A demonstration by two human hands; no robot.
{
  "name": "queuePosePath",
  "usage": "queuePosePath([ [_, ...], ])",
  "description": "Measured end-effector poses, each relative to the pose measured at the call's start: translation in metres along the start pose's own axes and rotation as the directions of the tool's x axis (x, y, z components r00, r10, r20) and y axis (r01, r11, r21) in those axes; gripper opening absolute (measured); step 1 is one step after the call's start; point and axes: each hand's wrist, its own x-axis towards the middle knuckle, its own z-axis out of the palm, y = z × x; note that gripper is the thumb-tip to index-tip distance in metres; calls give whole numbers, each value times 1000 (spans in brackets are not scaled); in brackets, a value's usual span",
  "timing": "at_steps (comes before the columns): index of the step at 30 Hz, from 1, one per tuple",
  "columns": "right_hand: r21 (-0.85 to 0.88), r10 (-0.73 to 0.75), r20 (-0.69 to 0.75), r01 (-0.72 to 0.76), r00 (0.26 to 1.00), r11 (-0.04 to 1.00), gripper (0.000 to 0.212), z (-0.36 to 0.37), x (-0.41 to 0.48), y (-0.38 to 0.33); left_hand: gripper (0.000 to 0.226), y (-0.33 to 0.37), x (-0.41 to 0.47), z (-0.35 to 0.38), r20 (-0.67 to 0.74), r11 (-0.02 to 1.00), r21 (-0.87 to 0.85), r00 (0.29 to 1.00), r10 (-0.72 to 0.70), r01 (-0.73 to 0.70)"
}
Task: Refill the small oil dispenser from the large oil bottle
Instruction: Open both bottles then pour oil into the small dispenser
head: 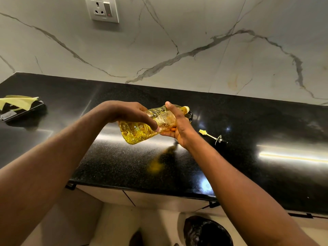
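Two sets of fingers grip the tipped oil bottle (138,132): left fingers (153,124) over its base, right fingers (166,133) round its neck end. Dispenser (190,114) sits just beyond right fingers, mostly hidden. Risk: spout misses, oil floods desk (248,125).

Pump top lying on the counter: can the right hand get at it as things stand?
Probably yes for the path, not for the hand: the counter between right hand and pump top looks bare, but that hand grips the tilted oil bottle, which the left hand also holds.
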Motion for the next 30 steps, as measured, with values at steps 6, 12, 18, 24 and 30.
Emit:
queuePosePath([
  [6,-8,-3,-1,3,1000,1000,71,0,0,-2,87,1,-1,0,-12,1000,-10,1000,3,-3],
  [12,-5,-4,1,4,1000,1000,69,0,1,-1,90,0,-2,-1,-12,1000,-2,1000,3,-3],
  [18,-2,-4,9,4,1000,1000,67,1,1,-2,79,-1,-1,-1,-11,1000,-9,1000,1,-1],
  [24,0,-9,1,9,1000,1000,66,0,1,-1,87,0,-4,0,-15,1000,-8,1000,10,-10],
  [30,-4,-7,0,7,1000,1000,61,0,1,0,91,-1,-4,1,-12,1000,2,1000,10,-10],
])
